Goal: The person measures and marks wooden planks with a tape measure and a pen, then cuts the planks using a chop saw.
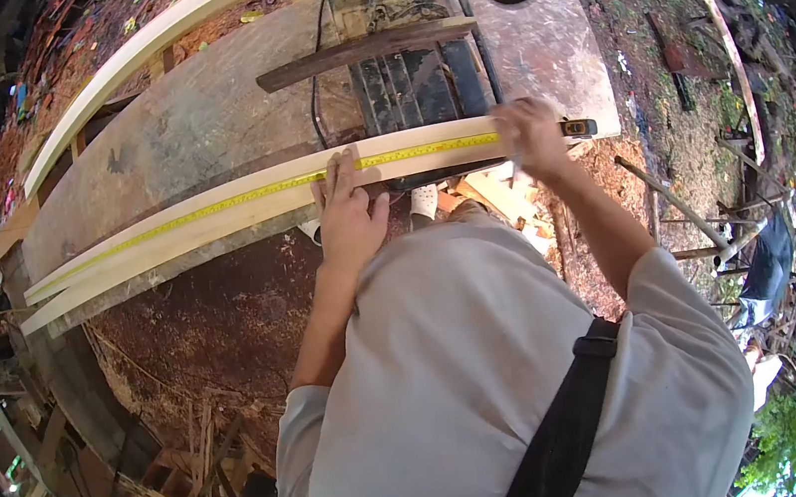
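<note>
A yellow tape measure [241, 198] runs lengthwise along a pale wooden board [213, 217], its dark case [578, 128] lying past the board's right end. My left hand [349, 210] rests on the board with fingers stretched across the tape. Near the right end of the board, my right hand [532, 138] is curled over the tape and slightly blurred. Whatever its fingers may hold is hidden.
Under the board is a worn metal-topped table [188, 105] with a dark machine part [417, 85] set in it. A dark wood strip [367, 51] lies across that part. Behind runs a long pale beam [149, 40]. Wood offcuts [507, 196] lie below the table edge.
</note>
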{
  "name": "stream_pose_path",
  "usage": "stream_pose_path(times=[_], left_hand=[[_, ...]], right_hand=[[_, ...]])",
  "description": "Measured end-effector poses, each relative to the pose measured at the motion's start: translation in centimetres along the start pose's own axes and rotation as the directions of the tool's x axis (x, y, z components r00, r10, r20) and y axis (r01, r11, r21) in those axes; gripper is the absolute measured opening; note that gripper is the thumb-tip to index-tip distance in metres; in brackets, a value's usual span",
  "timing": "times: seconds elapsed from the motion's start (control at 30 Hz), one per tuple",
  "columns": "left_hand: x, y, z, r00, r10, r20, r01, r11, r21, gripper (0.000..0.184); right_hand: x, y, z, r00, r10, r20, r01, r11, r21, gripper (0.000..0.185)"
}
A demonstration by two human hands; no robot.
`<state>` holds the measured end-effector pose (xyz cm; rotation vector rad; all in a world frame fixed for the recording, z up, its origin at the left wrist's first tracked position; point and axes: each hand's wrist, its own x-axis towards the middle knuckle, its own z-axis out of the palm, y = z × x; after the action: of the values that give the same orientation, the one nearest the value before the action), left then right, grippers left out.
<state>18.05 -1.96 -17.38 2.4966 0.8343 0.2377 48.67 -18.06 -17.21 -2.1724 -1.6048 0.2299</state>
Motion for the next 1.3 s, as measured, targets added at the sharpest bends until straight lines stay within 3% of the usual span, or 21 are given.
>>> stream_pose_path(times=[0.03, 0.13, 0.17, 0.23, 0.3, 0.37, 0.43, 0.47, 0.57, 0.8, 0.9, 1.03, 1.17, 1.23, 1.27, 1.3], left_hand=[[-0.3, -0.5, -0.1, 0.999, -0.036, -0.001, 0.036, 0.999, 0.033, 0.037], [-0.9, -1.3, -0.2, 0.998, -0.059, 0.037, 0.058, 0.998, 0.038, 0.037], [-0.8, -1.4, -0.1, 0.998, -0.062, 0.033, 0.060, 0.997, 0.044, 0.037], [-0.9, -1.5, 0.1, 1.000, -0.023, 0.011, 0.022, 0.999, 0.035, 0.033], [-1.1, -1.8, 0.9, 0.999, 0.003, -0.036, -0.001, 0.998, 0.056, 0.033], [-1.3, -1.9, 1.1, 0.999, -0.011, -0.038, 0.012, 0.999, 0.035, 0.033], [-1.4, -1.7, 0.4, 0.999, -0.048, 0.002, 0.048, 0.999, 0.024, 0.036], [-1.4, -1.6, 0.3, 0.997, -0.076, -0.016, 0.077, 0.996, 0.044, 0.036], [-1.6, -1.5, 0.2, 0.997, -0.070, -0.019, 0.070, 0.997, 0.033, 0.036], [-1.6, -0.9, -0.3, 0.999, -0.051, 0.007, 0.051, 0.998, 0.043, 0.035], [-1.5, -1.4, 0.8, 0.999, -0.030, -0.017, 0.031, 0.999, 0.009, 0.037], [-1.4, -1.0, 0.5, 0.998, -0.059, -0.024, 0.060, 0.998, 0.017, 0.047], [-1.5, -0.6, 0.4, 0.999, -0.045, 0.012, 0.044, 0.998, 0.043, 0.047], [-1.4, -0.5, 0.5, 0.999, -0.039, 0.018, 0.038, 0.998, 0.051, 0.047], [-1.4, -0.5, 0.5, 0.999, -0.039, 0.019, 0.038, 0.997, 0.061, 0.047], [-1.3, -0.5, 0.4, 0.999, -0.040, 0.020, 0.039, 0.997, 0.059, 0.047]], right_hand=[[-0.8, 1.1, -0.5, 0.992, 0.096, -0.076, -0.107, 0.983, -0.147, 0.022], [-1.9, 4.3, -4.4, 0.935, 0.344, 0.087, -0.309, 0.910, -0.277, 0.029], [-1.8, 5.5, -4.9, 0.885, 0.427, 0.187, -0.388, 0.897, -0.213, 0.029], [-1.8, 7.6, -5.7, 0.869, 0.404, 0.285, -0.400, 0.914, -0.074, 0.029], [-1.7, 11.3, -5.0, 0.894, 0.251, 0.370, -0.253, 0.966, -0.044, 0.033], [-1.2, 10.8, -5.4, 0.847, 0.307, 0.434, -0.352, 0.936, 0.025, 0.036], [-0.8, 10.8, -5.7, 0.846, 0.232, 0.481, -0.280, 0.959, 0.030, 0.032], [-0.7, 10.5, -5.8, 0.829, 0.269, 0.491, -0.359, 0.928, 0.097, 0.027], [-0.8, 10.7, -5.6, 0.781, 0.375, 0.500, -0.475, 0.876, 0.086, 0.025], [-1.2, 10.6, -6.1, 0.855, 0.248, 0.456, -0.310, 0.949, 0.065, 0.030], [-1.3, 10.8, -6.1, 0.838, 0.272, 0.473, -0.366, 0.923, 0.117, 0.032], [-1.1, 9.5, -6.3, 0.793, 0.356, 0.494, -0.417, 0.909, 0.015, 0.034], [-1.3, 9.4, -6.4, 0.816, 0.322, 0.480, -0.375, 0.927, 0.016, 0.035], [-1.2, 8.8, -6.6, 0.824, 0.428, 0.372, -0.453, 0.891, -0.022, 0.037], [-0.8, 7.6, -7.0, 0.884, 0.392, 0.254, -0.370, 0.920, -0.133, 0.036], [-0.2, 6.4, -7.7, 0.884, 0.392, 0.255, -0.370, 0.919, -0.134, 0.036]])
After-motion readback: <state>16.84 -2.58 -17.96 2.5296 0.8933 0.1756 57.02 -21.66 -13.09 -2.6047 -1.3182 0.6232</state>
